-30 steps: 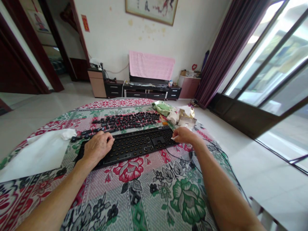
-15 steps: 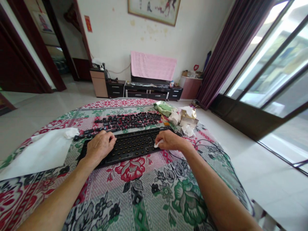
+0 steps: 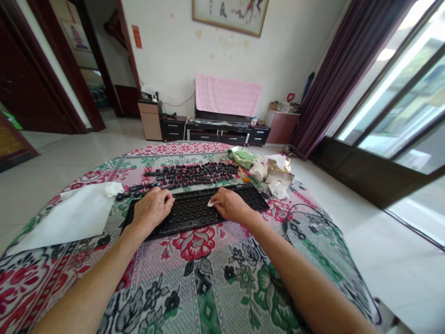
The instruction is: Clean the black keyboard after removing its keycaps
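A black keyboard base (image 3: 194,211) with its keycaps removed lies on a floral tablecloth (image 3: 208,273). My left hand (image 3: 152,209) rests on the keyboard's left part, fingers curled and pressing it down. My right hand (image 3: 229,205) is closed on a small white wipe (image 3: 211,203) and presses it onto the middle of the keyboard. Several loose black keycaps (image 3: 194,172) lie in rows just behind the keyboard.
A white sheet of paper (image 3: 74,217) lies at the left of the table. A green packet (image 3: 246,157), crumpled tissues and a torn box (image 3: 278,175) sit at the back right. A black cable (image 3: 309,222) loops at the right edge. The TV stand (image 3: 222,132) stands by the far wall.
My right hand slid the wipe leftward from the keyboard's right end to its middle. My left hand stayed on the keyboard. The camera view shifted slightly.
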The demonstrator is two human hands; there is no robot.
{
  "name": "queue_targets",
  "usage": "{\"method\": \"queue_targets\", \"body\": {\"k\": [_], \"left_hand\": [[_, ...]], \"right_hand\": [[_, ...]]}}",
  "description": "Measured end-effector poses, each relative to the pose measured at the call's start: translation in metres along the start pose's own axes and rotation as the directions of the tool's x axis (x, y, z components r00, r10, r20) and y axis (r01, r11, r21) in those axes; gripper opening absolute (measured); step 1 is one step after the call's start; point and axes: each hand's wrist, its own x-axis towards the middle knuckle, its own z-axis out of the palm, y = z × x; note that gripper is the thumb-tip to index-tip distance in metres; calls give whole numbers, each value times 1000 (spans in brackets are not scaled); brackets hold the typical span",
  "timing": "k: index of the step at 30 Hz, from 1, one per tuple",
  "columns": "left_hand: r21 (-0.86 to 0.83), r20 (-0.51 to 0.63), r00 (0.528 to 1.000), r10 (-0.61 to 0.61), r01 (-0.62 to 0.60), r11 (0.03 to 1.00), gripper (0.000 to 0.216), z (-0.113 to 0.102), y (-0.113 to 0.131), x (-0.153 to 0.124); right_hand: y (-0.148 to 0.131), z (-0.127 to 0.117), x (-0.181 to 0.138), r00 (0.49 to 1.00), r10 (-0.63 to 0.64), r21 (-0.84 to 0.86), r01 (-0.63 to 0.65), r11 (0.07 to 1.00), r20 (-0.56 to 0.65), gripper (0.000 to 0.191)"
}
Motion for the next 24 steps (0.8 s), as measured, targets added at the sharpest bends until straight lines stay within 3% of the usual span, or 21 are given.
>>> {"method": "queue_targets", "body": {"k": [5, 12, 16, 19, 22, 24], "left_hand": [[-15, 23, 1000, -19, 19, 1000, 26, 2, 0, 2], [-1, 29, 999, -30, 30, 1000, 26, 2, 0, 2], [-3, 36, 999, -25, 25, 1000, 25, 1, 0, 2], [-12, 31, 999, -26, 27, 1000, 26, 0, 0, 1], [-22, 28, 999, -26, 26, 999, 27, -2, 1, 1], [-26, 33, 999, -23, 24, 999, 27, -2, 2, 1]], "right_hand": [[0, -8, 0, 1000, 26, 28, -26, 999, -17, 20], [-17, 12, 17, 975, -213, 91, 218, 972, -59, 23], [-14, 4, 13, 984, -178, 64, 175, 982, 33, 24], [-4, -12, 4, 991, -73, 24, 71, 997, 112, 28], [-1, -21, -2, 997, -17, 41, 14, 999, 77, 26], [-7, -17, -1, 996, -91, 89, 89, 992, 20, 25]]}}
